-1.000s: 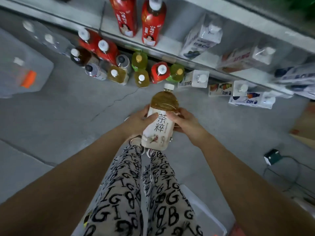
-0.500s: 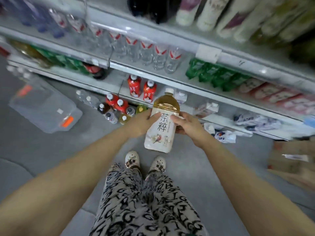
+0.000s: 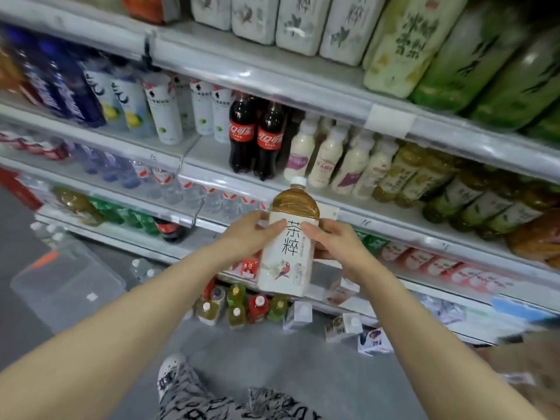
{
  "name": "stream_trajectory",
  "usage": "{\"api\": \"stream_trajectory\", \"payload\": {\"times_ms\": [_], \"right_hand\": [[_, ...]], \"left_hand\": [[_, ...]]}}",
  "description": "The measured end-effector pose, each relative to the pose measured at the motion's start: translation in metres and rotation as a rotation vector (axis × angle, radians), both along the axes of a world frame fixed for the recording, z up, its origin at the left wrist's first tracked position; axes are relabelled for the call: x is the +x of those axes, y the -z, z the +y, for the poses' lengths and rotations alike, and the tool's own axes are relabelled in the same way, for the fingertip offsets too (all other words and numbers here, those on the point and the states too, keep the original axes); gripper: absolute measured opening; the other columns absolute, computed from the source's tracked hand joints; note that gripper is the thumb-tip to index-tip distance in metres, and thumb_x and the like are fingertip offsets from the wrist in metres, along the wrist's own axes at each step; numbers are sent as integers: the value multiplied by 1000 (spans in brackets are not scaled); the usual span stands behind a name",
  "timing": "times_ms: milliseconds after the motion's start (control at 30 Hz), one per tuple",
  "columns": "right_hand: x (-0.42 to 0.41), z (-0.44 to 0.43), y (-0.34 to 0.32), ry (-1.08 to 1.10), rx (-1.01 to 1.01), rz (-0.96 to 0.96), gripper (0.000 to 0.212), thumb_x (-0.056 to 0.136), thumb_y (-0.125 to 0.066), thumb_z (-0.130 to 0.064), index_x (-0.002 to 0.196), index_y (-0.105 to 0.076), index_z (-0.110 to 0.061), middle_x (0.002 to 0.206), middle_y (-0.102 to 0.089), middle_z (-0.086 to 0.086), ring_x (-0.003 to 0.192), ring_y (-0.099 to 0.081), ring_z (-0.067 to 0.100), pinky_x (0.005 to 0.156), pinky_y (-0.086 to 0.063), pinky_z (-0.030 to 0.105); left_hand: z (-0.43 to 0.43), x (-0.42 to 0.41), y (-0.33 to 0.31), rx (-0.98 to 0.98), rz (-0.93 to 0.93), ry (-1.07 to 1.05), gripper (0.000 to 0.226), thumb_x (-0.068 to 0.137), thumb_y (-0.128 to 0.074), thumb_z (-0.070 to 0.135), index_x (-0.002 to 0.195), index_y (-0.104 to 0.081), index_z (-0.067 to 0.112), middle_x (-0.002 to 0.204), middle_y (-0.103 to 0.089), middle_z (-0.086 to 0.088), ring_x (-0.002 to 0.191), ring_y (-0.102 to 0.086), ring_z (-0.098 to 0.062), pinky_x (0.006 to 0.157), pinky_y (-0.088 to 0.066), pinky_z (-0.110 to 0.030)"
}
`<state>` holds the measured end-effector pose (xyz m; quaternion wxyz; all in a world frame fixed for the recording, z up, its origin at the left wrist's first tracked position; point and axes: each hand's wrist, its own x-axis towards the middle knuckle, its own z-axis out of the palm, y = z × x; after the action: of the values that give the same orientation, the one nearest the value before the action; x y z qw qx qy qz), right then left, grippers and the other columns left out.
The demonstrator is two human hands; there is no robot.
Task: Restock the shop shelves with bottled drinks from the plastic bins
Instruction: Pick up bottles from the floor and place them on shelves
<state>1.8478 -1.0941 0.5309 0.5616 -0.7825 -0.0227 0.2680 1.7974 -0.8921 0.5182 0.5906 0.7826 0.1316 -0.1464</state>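
Note:
I hold a large tea bottle [image 3: 286, 247] upright in front of the shelves; it has amber liquid, a white cap and a white label with black characters and a red bird. My left hand [image 3: 248, 234] grips its left side and my right hand [image 3: 331, 241] grips its right side, thumbs on the label. Behind it run the shop shelves [image 3: 272, 77], filled with bottled drinks. The same white-labelled tea bottles [image 3: 278, 19] stand on the top shelf. A clear plastic bin [image 3: 66, 283] with an orange latch lies on the floor at the left.
Two cola bottles [image 3: 257, 137] and several milky white bottles [image 3: 339, 162] stand on the shelf just behind the held bottle. Loose bottles [image 3: 239, 307] and white cartons [image 3: 348, 327] stand on the grey floor at the shelf's foot. My patterned trousers and one shoe [image 3: 171, 368] show below.
My view has swung up from the floor to the upper shelves. The tea bottle has risen with both hands, from above the floor bottles to the level of the middle shelves.

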Motion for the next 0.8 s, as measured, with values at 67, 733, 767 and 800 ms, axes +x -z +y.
{"api": "stream_trajectory", "payload": {"times_ms": [67, 733, 767, 800], "right_hand": [[4, 6, -16, 31, 34, -12, 38, 90, -73, -37, 119, -67, -12, 103, -78, 3, 95, -75, 19, 91, -59, 43], [24, 128, -179, 221, 79, -417, 33, 92, -68, -34, 119, -64, -15, 93, -76, -1, 69, -74, 6, 42, -44, 12], [26, 135, -185, 227, 85, -431, 32, 93, -68, -34, 119, -65, -16, 92, -77, -1, 70, -74, 7, 43, -46, 13], [28, 142, -189, 230, 88, -445, 31, 93, -69, -33, 118, -66, -16, 92, -78, -1, 72, -75, 8, 46, -48, 14]], "left_hand": [[9, 10, -16, 6, -32, 30, 65, 82, -62, 66, 128, -51, 21, 113, -70, -2, 96, -71, -19, 86, -58, -47], [139, 86, -174, -23, -381, 223, 59, 82, -65, 63, 124, -55, 23, 111, -71, 2, 93, -72, -17, 78, -61, -45], [146, 89, -178, -33, -385, 221, 66, 77, -66, 68, 125, -56, 25, 110, -72, 2, 94, -72, -18, 80, -61, -46], [154, 92, -182, -30, -395, 222, 71, 72, -65, 72, 126, -57, 27, 108, -73, 3, 93, -72, -18, 83, -60, -47]]}}
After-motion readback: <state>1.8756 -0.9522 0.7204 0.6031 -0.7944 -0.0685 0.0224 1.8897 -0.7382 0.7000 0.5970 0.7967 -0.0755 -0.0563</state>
